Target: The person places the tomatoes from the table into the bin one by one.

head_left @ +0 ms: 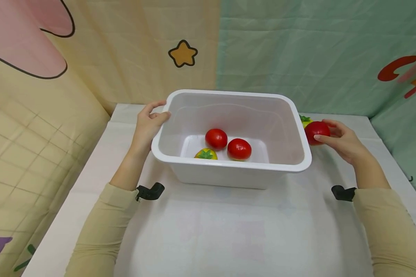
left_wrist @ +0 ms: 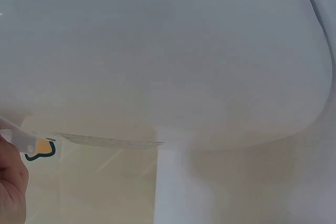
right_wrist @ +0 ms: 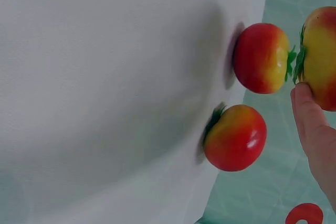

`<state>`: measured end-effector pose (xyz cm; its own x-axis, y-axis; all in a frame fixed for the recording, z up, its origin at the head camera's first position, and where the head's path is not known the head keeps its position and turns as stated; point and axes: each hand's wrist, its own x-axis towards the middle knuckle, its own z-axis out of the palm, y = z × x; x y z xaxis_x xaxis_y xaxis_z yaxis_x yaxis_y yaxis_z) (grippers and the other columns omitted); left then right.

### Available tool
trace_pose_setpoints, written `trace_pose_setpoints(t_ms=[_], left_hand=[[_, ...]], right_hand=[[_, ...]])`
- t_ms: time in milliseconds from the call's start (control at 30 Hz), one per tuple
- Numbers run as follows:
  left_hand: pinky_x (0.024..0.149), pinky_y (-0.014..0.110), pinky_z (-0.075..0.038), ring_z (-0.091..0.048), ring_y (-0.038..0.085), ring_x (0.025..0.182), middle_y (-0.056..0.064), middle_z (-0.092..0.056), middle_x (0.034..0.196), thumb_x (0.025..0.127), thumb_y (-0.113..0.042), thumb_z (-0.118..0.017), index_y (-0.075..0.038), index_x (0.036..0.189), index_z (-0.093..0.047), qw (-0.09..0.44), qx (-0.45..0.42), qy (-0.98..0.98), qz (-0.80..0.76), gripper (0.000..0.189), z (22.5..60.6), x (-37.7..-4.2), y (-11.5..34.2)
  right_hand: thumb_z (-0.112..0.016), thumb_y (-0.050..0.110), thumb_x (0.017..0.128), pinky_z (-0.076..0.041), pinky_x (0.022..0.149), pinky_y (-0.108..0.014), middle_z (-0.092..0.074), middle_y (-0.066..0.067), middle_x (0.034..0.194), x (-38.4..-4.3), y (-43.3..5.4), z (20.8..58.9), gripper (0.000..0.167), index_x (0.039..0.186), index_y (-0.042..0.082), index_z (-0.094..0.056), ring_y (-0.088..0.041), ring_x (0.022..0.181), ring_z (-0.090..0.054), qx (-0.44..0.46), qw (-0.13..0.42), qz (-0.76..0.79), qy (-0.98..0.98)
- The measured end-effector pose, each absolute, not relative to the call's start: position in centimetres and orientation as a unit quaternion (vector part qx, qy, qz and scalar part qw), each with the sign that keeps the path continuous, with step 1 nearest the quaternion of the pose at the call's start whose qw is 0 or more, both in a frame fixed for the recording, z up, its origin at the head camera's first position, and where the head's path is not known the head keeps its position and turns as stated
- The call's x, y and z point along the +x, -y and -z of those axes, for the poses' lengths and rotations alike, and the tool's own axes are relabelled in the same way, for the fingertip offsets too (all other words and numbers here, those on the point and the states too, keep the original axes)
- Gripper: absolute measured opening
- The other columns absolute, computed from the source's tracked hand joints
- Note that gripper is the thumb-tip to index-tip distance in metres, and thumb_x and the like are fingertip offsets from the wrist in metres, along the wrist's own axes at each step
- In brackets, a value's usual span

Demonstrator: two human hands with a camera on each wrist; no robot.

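Observation:
A white plastic bin (head_left: pixel 225 175) stands on the table, its rim gripped at the left end by my left hand (head_left: pixel 147 125). Inside lie a red tomato (head_left: pixel 216 139), another red tomato (head_left: pixel 239 149) and a yellow one with a green calyx (head_left: pixel 206 154). Just outside the bin's right end, my right hand (head_left: pixel 344 140) holds a red tomato (head_left: pixel 316 132) between thumb and fingers. Its yellow side and green leaves show in the right wrist view. Two more red-yellow tomatoes, one upper (right_wrist: pixel 261 57) and one lower (right_wrist: pixel 236 137), sit on the table near that hand.
The white-covered table (head_left: pixel 215 231) reaches back to a hanging cloth (head_left: pixel 263 46) with printed shapes. More patterned cloth (head_left: pixel 20 154) hangs at the left. The bin wall fills most of the left wrist view.

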<state>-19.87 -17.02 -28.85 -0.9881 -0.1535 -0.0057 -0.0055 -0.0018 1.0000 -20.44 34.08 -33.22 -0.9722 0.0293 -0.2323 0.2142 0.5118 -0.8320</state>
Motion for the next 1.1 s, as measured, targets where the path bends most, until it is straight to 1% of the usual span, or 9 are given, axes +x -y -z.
trace_pose_setpoints(t_ms=[133,300,333,433,533,667,833,1000,1100], left_hand=[[0.054,0.026,-0.052,-0.061,0.015,0.063,0.005,-0.059,0.068,0.084,-0.006,-0.061,-0.009,0.122,-0.055,0.051,0.059,0.704,0.706,0.039,29.0,-19.8,17.1],[0.053,0.025,-0.052,-0.060,0.014,0.061,0.004,-0.059,0.067,0.084,-0.006,-0.060,-0.009,0.122,-0.055,0.052,0.059,0.702,0.708,0.038,29.1,-19.8,17.0],[0.052,0.025,-0.052,-0.060,0.014,0.061,0.004,-0.059,0.067,0.084,-0.006,-0.060,-0.009,0.122,-0.055,0.052,0.059,0.702,0.708,0.038,29.1,-19.8,17.0],[0.053,0.025,-0.052,-0.060,0.014,0.061,0.004,-0.059,0.067,0.084,-0.006,-0.060,-0.009,0.122,-0.055,0.052,0.061,0.704,0.705,0.038,29.1,-19.8,16.9],[0.055,0.027,-0.053,-0.061,0.016,0.064,0.004,-0.060,0.069,0.084,-0.007,-0.061,-0.010,0.123,-0.055,0.050,0.061,0.709,0.701,0.039,29.1,-19.8,16.9],[0.056,0.028,-0.054,-0.062,0.018,0.066,0.007,-0.061,0.072,0.084,-0.008,-0.061,-0.010,0.123,-0.055,0.054,0.065,0.711,0.698,0.039,29.0,-19.8,17.1],[0.056,0.029,-0.054,-0.062,0.019,0.066,0.008,-0.061,0.071,0.084,-0.007,-0.061,-0.009,0.122,-0.056,0.058,0.064,0.711,0.698,0.039,28.9,-19.9,17.1],[0.056,0.029,-0.054,-0.062,0.018,0.064,0.007,-0.060,0.070,0.084,-0.007,-0.061,-0.010,0.121,-0.056,0.062,0.062,0.715,0.694,0.038,28.8,-20.0,17.0],[0.056,0.029,-0.054,-0.062,0.017,0.064,0.007,-0.060,0.070,0.084,-0.008,-0.061,-0.010,0.122,-0.056,0.059,0.061,0.714,0.695,0.038,28.8,-19.9,17.0]], right_hand=[[-0.065,0.034,0.087,-0.048,0.074,-0.014,-0.016,-0.015,0.149,-20.7,-34.0,32.2,0.083,0.150,0.030,-0.010,-0.031,0.128,-0.021,0.066,0.096,0.504,-0.856],[-0.062,0.032,0.089,-0.047,0.072,-0.012,-0.014,-0.012,0.150,-21.2,-33.7,30.6,0.079,0.149,0.032,-0.012,-0.027,0.125,-0.022,0.067,0.101,0.515,-0.848],[-0.062,0.032,0.089,-0.047,0.071,-0.012,-0.015,-0.011,0.149,-21.3,-33.6,30.3,0.077,0.149,0.033,-0.013,-0.024,0.124,-0.024,0.067,0.100,0.516,-0.848],[-0.061,0.029,0.090,-0.047,0.071,-0.012,-0.020,-0.008,0.145,-21.6,-33.4,29.1,0.073,0.148,0.033,-0.016,-0.015,0.115,-0.031,0.061,0.098,0.517,-0.848],[-0.061,0.026,0.090,-0.048,0.070,-0.014,-0.030,-0.001,0.134,-22.0,-32.8,28.0,0.071,0.147,0.031,-0.020,-0.008,0.104,-0.035,0.055,0.093,0.514,-0.851],[-0.062,0.027,0.089,-0.049,0.070,-0.015,-0.035,0.007,0.124,-22.7,-31.7,26.6,0.072,0.147,0.031,-0.020,-0.008,0.102,-0.036,0.052,0.099,0.511,-0.852],[-0.063,0.025,0.088,-0.050,0.068,-0.014,-0.038,0.010,0.115,-23.1,-30.8,25.0,0.073,0.148,0.030,-0.021,-0.009,0.101,-0.038,0.053,0.099,0.533,-0.839],[-0.065,0.018,0.087,-0.051,0.067,-0.014,-0.040,0.008,0.115,-23.3,-30.2,23.7,0.072,0.146,0.028,-0.025,-0.010,0.101,-0.041,0.039,0.086,0.571,-0.815],[-0.064,0.018,0.087,-0.050,0.067,-0.014,-0.039,0.009,0.117,-23.3,-29.9,23.1,0.072,0.146,0.029,-0.025,-0.008,0.102,-0.040,0.030,0.082,0.555,-0.827]])
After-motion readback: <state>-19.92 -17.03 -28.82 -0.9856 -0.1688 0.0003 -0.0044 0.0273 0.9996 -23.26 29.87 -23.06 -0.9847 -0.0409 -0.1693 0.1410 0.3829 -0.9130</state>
